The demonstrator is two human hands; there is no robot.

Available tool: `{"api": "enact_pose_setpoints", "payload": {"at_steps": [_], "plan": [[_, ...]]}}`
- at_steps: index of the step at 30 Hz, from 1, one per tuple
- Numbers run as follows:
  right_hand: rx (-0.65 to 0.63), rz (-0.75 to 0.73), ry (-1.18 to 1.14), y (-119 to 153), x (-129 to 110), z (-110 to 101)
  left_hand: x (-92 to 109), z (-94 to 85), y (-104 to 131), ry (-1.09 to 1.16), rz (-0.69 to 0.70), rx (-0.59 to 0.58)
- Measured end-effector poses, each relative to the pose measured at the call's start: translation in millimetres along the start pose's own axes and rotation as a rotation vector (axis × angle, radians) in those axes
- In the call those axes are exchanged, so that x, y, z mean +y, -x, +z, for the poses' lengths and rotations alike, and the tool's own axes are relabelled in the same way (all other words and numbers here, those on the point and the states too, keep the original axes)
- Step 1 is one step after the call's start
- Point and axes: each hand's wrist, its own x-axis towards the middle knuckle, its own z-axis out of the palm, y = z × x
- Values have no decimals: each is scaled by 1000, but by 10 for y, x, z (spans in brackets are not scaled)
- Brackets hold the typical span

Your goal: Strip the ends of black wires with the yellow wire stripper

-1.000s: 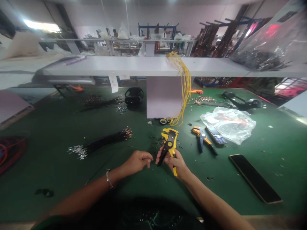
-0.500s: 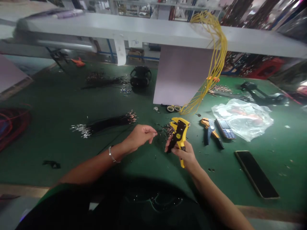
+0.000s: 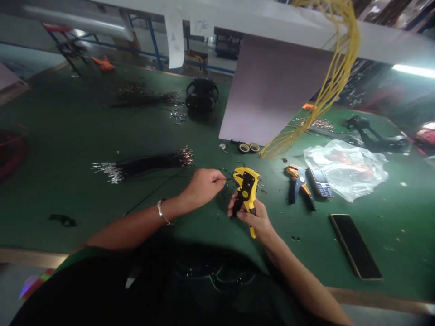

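My right hand [image 3: 253,215] is wrapped round the handles of a yellow and black wire stripper [image 3: 247,190], its jaws pointing up and left. My left hand [image 3: 207,185] is pinched on a thin black wire [image 3: 146,198], whose tip reaches toward the stripper's jaws. The wire trails back to the left behind my wrist. Small dark scraps lie around the tool's head. Left of my hands, a bundle of black wires [image 3: 146,166] rests on the green table, with silvery ends at the left and coppery ends at the right.
Orange and dark-blue pliers [image 3: 299,185], a keypad phone [image 3: 320,181], a clear plastic bag [image 3: 346,167] and a black smartphone [image 3: 355,246] lie to the right. Yellow wires [image 3: 335,86] hang from the shelf [image 3: 272,20]. Tape rolls [image 3: 249,148] sit ahead, below a pale panel [image 3: 272,90].
My left hand and the stripper have come closer together, with the wire tip now near the jaws. The view has tilted down and shifted slightly.
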Motion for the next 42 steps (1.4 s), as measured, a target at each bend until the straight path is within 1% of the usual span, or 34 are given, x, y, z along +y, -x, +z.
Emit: {"api": "enact_pose_setpoints", "payload": {"at_steps": [3,8,12,15,19,24,27,33,37,42], "plan": [[11,10,5,4,-40,13,-26,6,-5,-36,15,19],[16,17,7,7,-99,27,-14,2,6,3,2,-9],[14,20,25,12,-65,13,-8,-27,-9,-1,2,37],[4,25,47,19,-29,2,-12,-46,-17,-8,31,60],[-8,27,64,21,-27,5,-34,-24,-13,-35,47,51],[0,18,100,19,-49,11,-86,15,-37,-31,28,46],[-9,23,124,18,-49,10,-106,7,-56,-30,32,58],[-20,37,92,17,-46,3,-96,-28,-53,-28,56,67],[-2,38,86,12,-27,-13,-59,-19,-19,-34,45,36],[21,10,116,15,-13,-15,-30,40,31,-15,7,-26]]}}
